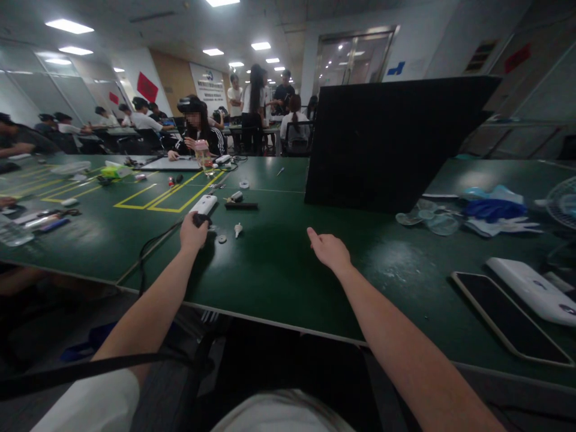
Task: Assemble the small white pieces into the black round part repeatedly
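Note:
My left hand (193,235) is closed around a small black rounded object (201,219), whose kind I cannot make out. Just beyond it lies a white oblong device (204,204). To the right of that hand are a small pale disc (222,239) and a small white piece with a pointed tip (238,229). A dark flat bar (242,206) lies farther back. My right hand (330,250) is held over the green table (270,270), apart from these things. One digit points forward; the other fingers are mostly hidden, and nothing shows in it.
A large black panel (382,144) stands upright ahead on the right. Blue and white gloves (495,209), a phone (510,318), a white device (531,291) and a fan (564,201) are at the right. A person (200,129) sits across the table, near a bottle (204,157).

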Available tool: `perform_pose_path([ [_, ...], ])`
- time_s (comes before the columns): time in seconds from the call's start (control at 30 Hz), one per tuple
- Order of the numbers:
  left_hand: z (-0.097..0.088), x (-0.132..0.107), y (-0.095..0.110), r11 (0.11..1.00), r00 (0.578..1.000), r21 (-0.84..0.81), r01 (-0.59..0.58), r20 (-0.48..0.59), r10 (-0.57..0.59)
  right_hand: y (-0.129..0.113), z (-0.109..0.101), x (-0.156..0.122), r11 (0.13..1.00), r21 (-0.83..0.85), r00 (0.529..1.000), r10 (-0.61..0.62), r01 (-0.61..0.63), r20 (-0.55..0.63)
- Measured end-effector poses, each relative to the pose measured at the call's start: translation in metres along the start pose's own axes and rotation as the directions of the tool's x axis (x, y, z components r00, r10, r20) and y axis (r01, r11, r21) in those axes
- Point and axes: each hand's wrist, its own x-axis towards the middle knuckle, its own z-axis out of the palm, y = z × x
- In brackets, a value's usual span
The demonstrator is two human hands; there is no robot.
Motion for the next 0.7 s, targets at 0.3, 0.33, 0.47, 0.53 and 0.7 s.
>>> perform_pose_path([
  [0.3, 0.071, -0.025, 0.067, 0.989, 0.949, -0.134, -0.059, 0.299, 0.097, 0.005, -0.004, -0.006, 0.99, 0.137, 0.978, -0.012, 0.041, -0.209],
  [0.33, 0.079, -0.032, 0.08, 0.986, 0.927, -0.129, -0.102, 0.347, 0.142, 0.006, -0.004, -0.005, 0.987, 0.153, 0.971, -0.008, 0.046, -0.239],
  [0.47, 0.102, -0.076, 0.137, 0.941, 0.774, -0.117, -0.318, 0.542, 0.328, 0.01, -0.011, -0.005, 0.975, 0.214, 0.938, 0.017, 0.061, -0.346],
  [0.53, 0.106, -0.104, 0.165, 0.902, 0.68, -0.139, -0.408, 0.614, 0.402, 0.011, -0.016, -0.005, 0.961, 0.266, 0.918, 0.036, 0.077, -0.394],
  [0.7, 0.101, -0.172, 0.208, 0.811, 0.522, -0.32, -0.49, 0.637, 0.567, 0.017, -0.03, -0.004, 0.947, 0.31, 0.849, 0.097, 0.081, -0.519],
])
